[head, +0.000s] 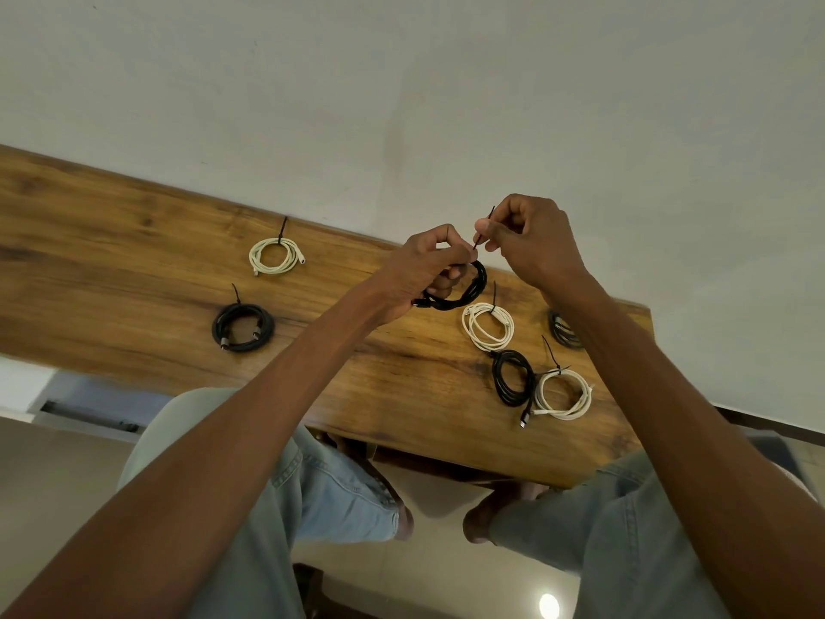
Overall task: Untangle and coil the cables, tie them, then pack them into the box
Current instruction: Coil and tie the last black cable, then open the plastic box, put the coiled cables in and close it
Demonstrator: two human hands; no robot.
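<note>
My left hand [424,270] grips a coiled black cable [468,290] held just above the wooden table [134,261]. My right hand [531,243] pinches the thin black zip tie [484,230] that rises from that coil. Several tied coils lie on the table: a white one [274,256] at the back left, a black one [243,326] nearer me on the left, a white one [489,326] under my hands, a black one [513,379] beside a white one [564,395] at the right, and a dark coil [563,329] partly hidden by my right forearm. No box is in view.
The table stands against a plain light wall [402,82]. Its near edge runs above my knees in light jeans [335,484]. The floor shows below the table, with a bright reflection [549,606] at the bottom right.
</note>
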